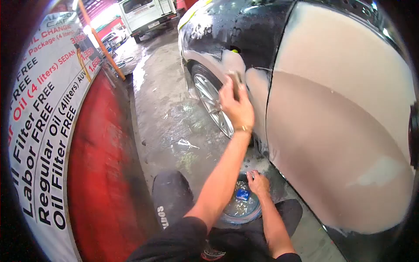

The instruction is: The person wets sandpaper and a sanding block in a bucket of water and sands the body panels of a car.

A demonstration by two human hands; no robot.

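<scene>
My left hand (237, 102) is raised to the car's fender, above the front wheel (211, 101). Its fingers are closed around a brownish sanding block (237, 84), which is against or very near the whitish sanded patch (233, 62). Lower down, my right hand (258, 182) is at the upper right rim of a round basin (254, 214). The fingers of that hand are curled together; what they hold, if anything, cannot be made out. Water fills the basin, and a small blue block-shaped thing (242, 194) lies in it.
Beside the fender, the car door (327, 113) carries beige and grey primer. A lettered banner (48, 126) and a red panel (102, 166) line the left side. The concrete floor (161, 105) is wet. Farther back stands a white van (146, 16).
</scene>
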